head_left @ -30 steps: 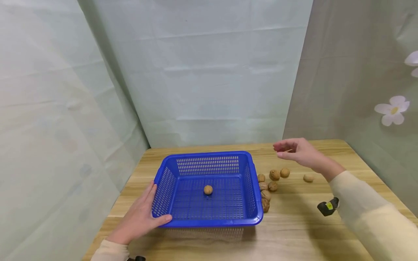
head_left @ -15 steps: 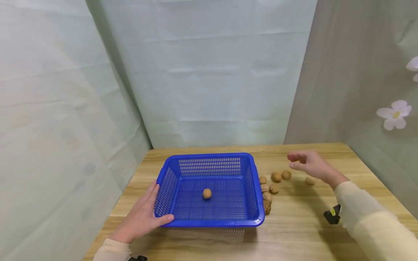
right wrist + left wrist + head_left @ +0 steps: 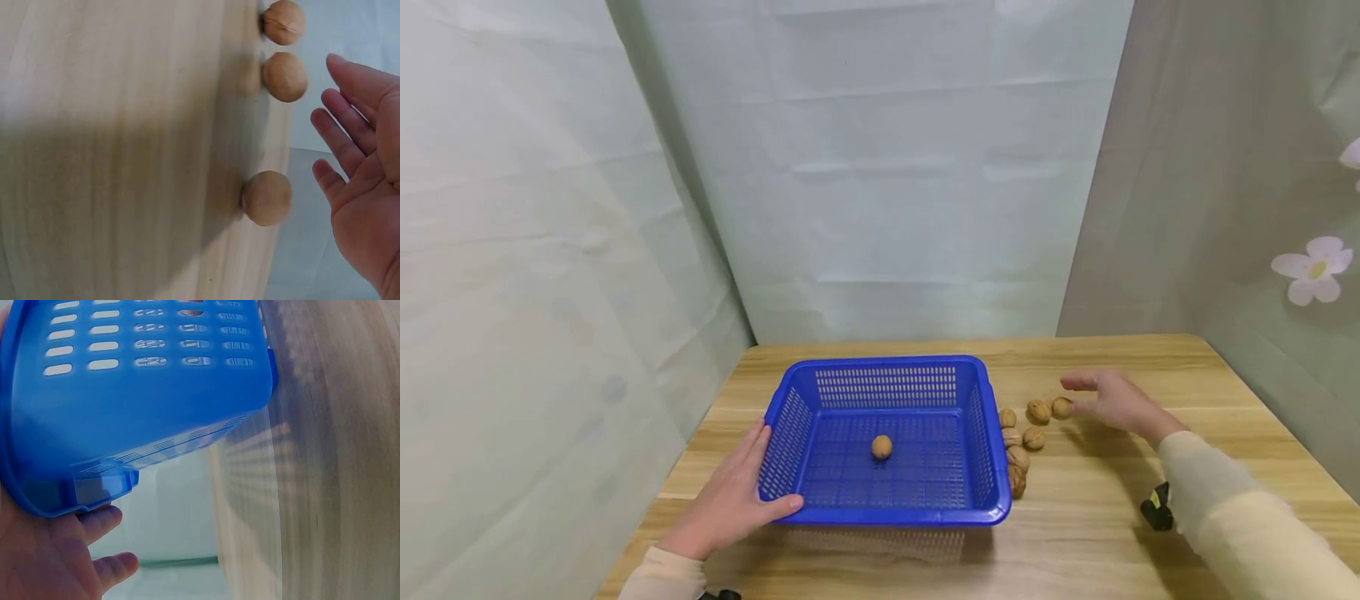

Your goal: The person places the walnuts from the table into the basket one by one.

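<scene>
A blue plastic basket (image 3: 887,514) stands on the table, with one walnut (image 3: 882,447) on its floor. My left hand (image 3: 724,497) rests on its near left corner, thumb along the front rim and fingers along the left side. Extended fingers (image 3: 105,522) show beside the rim in the left wrist view. My right hand (image 3: 1116,402) hovers right of the loose walnuts, fingers spread and nothing held. Its thumb tip is close to a walnut (image 3: 1062,407); touching, I cannot tell. The right wrist view has a lone walnut (image 3: 267,198) beside the open palm (image 3: 369,194).
Several walnuts (image 3: 1017,458) cluster along the basket's right side, and another walnut (image 3: 1038,411) lies slightly apart. The wooden table (image 3: 1075,533) meets hanging pale cloth (image 3: 887,208) behind and at both sides.
My right hand has come down toward the table and nearer the walnuts, its fingers opening wider. The lone walnut at right is now hidden by it in the head view. The left hand stays on the basket.
</scene>
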Demonstrator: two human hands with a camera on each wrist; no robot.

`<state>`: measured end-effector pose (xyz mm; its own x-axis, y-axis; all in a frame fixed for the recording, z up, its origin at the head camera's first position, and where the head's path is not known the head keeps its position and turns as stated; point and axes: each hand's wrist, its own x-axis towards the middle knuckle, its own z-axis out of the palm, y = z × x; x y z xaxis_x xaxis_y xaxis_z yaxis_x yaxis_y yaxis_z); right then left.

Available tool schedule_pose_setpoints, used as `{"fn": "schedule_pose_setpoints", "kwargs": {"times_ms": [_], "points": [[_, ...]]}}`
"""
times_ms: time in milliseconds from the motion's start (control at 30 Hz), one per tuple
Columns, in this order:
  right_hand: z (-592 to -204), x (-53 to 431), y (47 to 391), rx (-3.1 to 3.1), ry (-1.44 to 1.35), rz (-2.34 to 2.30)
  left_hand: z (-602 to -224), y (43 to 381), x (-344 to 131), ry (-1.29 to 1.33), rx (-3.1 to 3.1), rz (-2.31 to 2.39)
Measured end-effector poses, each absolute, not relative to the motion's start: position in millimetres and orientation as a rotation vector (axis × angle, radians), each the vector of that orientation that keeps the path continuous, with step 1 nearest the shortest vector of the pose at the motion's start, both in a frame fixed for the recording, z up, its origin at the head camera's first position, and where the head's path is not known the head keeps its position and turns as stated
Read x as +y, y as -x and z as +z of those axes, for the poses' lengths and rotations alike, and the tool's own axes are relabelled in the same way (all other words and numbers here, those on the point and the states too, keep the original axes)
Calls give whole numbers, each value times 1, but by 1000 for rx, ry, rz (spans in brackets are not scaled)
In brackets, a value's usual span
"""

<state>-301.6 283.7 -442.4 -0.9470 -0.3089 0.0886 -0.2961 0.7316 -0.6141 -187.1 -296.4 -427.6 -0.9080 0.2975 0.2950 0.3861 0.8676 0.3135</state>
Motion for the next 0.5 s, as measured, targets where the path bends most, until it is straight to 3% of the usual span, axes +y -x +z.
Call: {"fn": "schedule_pose_setpoints", "kwargs": {"times_ms": [500], "points": [[-452, 265, 301, 3002, 652, -669, -430, 188, -297, 508, -2800, -538]]}}
